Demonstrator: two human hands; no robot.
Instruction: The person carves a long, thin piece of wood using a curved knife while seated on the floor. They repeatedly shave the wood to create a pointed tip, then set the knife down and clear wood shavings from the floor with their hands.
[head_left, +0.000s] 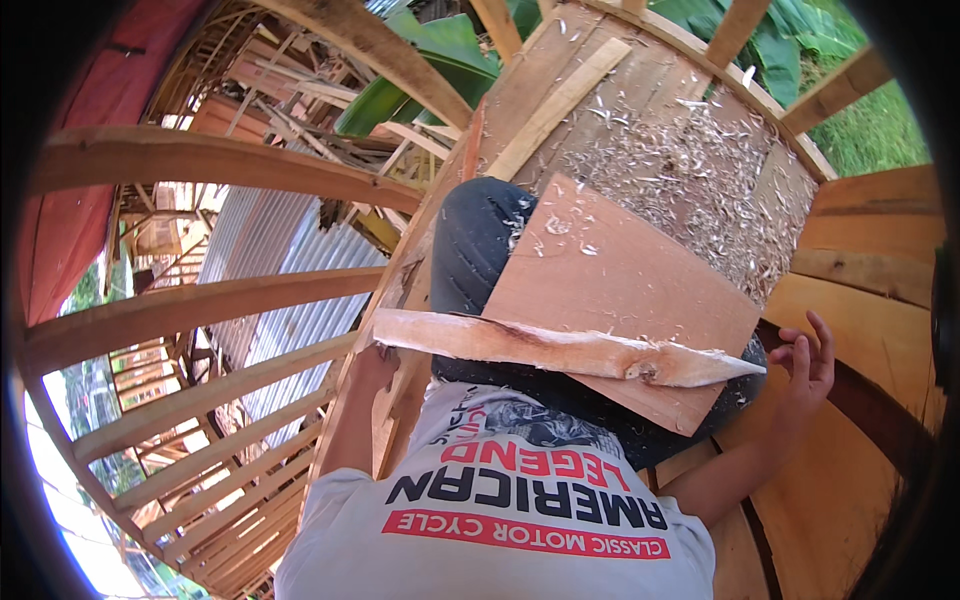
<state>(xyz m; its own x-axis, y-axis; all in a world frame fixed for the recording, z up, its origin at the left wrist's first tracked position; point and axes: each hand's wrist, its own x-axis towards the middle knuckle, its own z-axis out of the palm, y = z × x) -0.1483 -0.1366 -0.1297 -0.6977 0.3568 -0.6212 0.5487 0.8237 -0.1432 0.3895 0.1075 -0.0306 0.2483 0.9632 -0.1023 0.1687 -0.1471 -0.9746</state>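
My left hand [372,366] grips the left end of a long, rough wooden strip [560,348] with splintered edges and a knot near its right tip. The strip lies across a reddish plywood panel [625,280]. That panel rests on a black rubber tyre [478,240] set on the wooden platform [650,130]. My right hand [806,368] hovers to the right of the strip's pointed tip, fingers spread, holding nothing. My grey printed shirt fills the lower middle of the view.
Wood shavings [690,170] cover the platform's far part, beside a pale plank [560,105]. Curved wooden ribs and slats [200,310] run at left above a corrugated metal roof [270,260]. Broad planks [870,250] sit at right. Green leaves show beyond.
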